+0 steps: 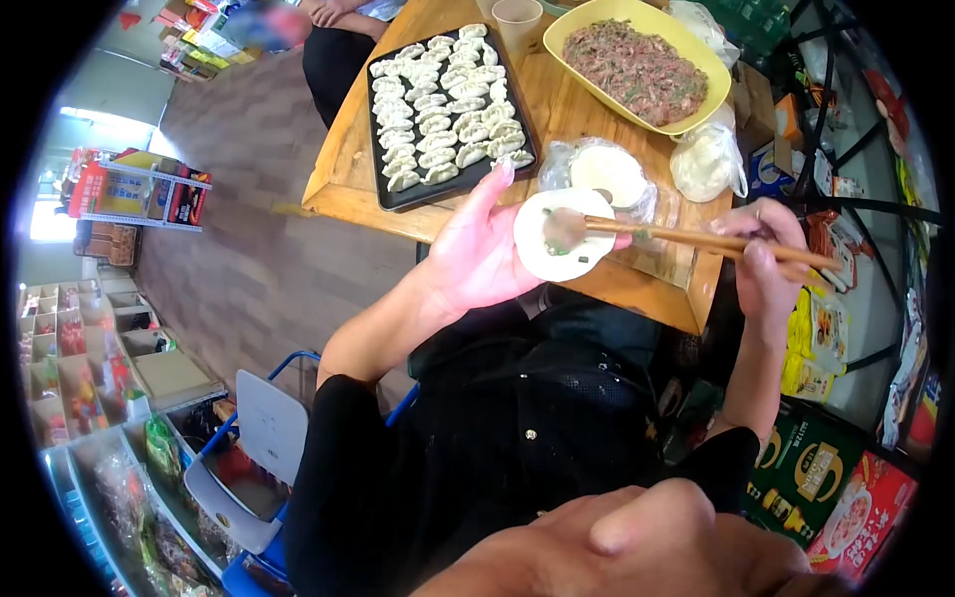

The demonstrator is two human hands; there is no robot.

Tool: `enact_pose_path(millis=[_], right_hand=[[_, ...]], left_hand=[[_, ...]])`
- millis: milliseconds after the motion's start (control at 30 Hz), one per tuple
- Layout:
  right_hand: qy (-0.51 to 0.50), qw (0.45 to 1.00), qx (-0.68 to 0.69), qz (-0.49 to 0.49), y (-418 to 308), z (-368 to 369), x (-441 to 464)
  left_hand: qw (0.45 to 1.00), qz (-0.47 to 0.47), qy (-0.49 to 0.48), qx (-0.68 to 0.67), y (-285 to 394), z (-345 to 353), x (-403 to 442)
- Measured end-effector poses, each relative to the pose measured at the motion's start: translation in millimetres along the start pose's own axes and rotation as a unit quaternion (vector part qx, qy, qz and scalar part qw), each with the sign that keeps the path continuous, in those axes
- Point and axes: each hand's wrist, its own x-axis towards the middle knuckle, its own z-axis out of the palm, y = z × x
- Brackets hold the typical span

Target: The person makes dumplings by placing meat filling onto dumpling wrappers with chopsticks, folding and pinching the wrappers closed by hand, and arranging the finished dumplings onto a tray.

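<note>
A round dumpling wrapper [542, 261] rests on the fingers of my left hand [476, 244], whose palm faces up. A small lump of meat filling [564, 229] lies at its middle, with bits of green on the dough. My right hand [771, 249] is closed around a pair of wooden chopsticks [686, 238]. Their tips touch the filling. Behind the wrapper, a stack of wrappers [609, 171] sits on clear plastic on the table. Further back are a black tray [390, 195] with rows of folded dumplings [435, 124] and a yellow basin [711, 75] of minced meat filling [637, 72].
The wooden table [338, 164] carries a plastic bag of dough [704, 164] and a cup [517, 22]. A seated person's dark-clothed leg [333, 75] shows beyond the table's left edge. A folding chair [271, 426] stands at left; boxes [811, 463] are at right.
</note>
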Motion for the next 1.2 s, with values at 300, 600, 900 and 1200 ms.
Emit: enact_pose_path(millis=[300,600,900,1200], right_hand=[[-0.079,0.992,-0.086,-0.049,-32,10,4],[-0.036,0.998,-0.048,0.018,-19,2,5],[0.011,1.0,0.008,-0.008,-21,0,11],[0.026,1.0,0.015,0.01,-23,7,28]], left_hand=[[0.999,-0.01,-0.004,-0.044,-7,-8,-12],[0.997,-0.023,-0.005,-0.073,-8,-9,-18],[0.991,-0.038,-0.017,-0.128,-5,-10,-16],[0.992,-0.023,-0.06,-0.113,4,2,7]])
